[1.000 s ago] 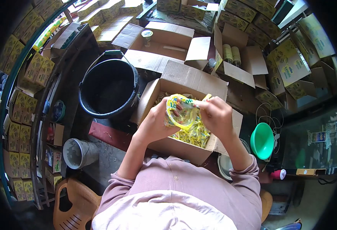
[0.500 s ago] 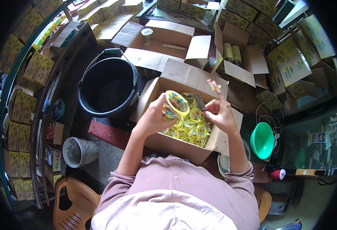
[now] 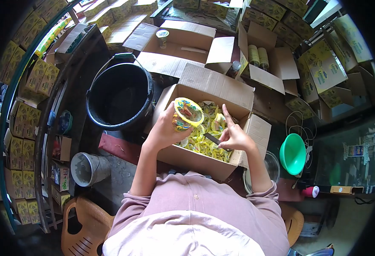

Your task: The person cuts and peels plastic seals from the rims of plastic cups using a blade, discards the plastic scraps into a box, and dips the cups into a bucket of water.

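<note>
Nearest us: our mauve buttoned shirt [image 3: 166,194] with a pale cloth [image 3: 183,234] across it, tan plastic chair [image 3: 85,226] at lower left. Left hand [image 3: 164,128]: fingers wrapped round a see-through cup with a yellow rim and yellow-green print [image 3: 188,113], which we hold tilted above the near left part of an open brown cardboard box [image 3: 200,163]. Right hand [image 3: 238,140]: thumb and curled fingers grasp a thin dark flat strip [image 3: 212,139], index finger extended, pointing away from us; strip is over the box, apart from the cup, exact type unclear. Box holds a heap of crumpled yellow-green wrapper pieces [image 3: 204,147]. Left of the box, a big black round bucket with a wire handle [image 3: 119,126]; nearer us, a smaller grey stained bucket [image 3: 89,168]. Right of the box, a clear round container [image 3: 273,164], partly behind our right forearm, then a bright green round bowl [image 3: 293,154]. Beyond, one open carton [image 3: 183,30] has a lidded printed cup [image 3: 162,39] at its left; another [image 3: 266,79] holds two pale upright cylinders [image 3: 258,56]. Farther still, stacked yellow printed boxes [image 3: 264,16].
</note>
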The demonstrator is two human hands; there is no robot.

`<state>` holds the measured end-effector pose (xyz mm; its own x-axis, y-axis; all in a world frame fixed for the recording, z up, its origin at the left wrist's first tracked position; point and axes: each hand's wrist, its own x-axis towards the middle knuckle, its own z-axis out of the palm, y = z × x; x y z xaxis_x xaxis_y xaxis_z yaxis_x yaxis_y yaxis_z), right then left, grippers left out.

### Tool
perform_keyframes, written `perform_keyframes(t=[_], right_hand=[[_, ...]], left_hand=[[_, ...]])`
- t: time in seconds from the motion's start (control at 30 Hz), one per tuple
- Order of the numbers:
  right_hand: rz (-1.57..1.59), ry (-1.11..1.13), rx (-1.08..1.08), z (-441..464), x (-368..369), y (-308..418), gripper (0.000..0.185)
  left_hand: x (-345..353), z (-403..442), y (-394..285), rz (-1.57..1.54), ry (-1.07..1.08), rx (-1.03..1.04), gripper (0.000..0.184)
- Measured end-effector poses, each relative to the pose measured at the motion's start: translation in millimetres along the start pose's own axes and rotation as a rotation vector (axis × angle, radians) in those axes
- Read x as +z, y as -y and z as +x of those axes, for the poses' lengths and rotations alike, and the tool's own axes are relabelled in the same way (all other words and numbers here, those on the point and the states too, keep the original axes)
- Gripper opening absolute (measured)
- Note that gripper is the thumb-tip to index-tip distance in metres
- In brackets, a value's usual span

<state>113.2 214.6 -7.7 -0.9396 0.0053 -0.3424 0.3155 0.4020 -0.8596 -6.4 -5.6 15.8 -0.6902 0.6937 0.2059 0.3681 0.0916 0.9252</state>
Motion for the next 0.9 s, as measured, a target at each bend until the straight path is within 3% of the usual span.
perform_keyframes(t=[0.13,0.23,0.33,0.37,0.47,0.6,0.9], right_hand=[[-0.166,-0.166,-0.001,1.4,7.5,-7.3,0.104],[-0.254,-0.286,-0.231,-0.5,4.9,-9.0,0.072],[-0.291,-0.628,-0.531,-9.0,-0.7,12.0,0.033],[-0.317,-0.745,-0.528,-15.6,-0.8,26.6,0.021],[-0.509,-0.899,-0.83,-20.9,-0.8,47.8,0.021],[-0.783,-0.825,-0.999,-23.6,5.5,67.1,0.018],[-0.89,-0.767,-1.084,-18.4,9.9,79.7,0.019]], left_hand=[[0.7,-1.5,-0.8,-0.001,0.001,-0.009,0.052],[-0.9,-1.1,-2.2,0.015,0.005,0.02,0.053],[-3.0,-4.0,-3.6,0.058,-0.003,0.065,0.056],[-3.0,-4.8,-5.1,0.066,-0.01,0.082,0.057],[-1.4,-5.5,-7.7,0.089,-0.025,0.147,0.06],[0.4,-5.3,-12.6,0.021,-0.016,0.185,0.062],[0.1,-13.6,-24.8,0.062,-0.036,0.231,0.058]])
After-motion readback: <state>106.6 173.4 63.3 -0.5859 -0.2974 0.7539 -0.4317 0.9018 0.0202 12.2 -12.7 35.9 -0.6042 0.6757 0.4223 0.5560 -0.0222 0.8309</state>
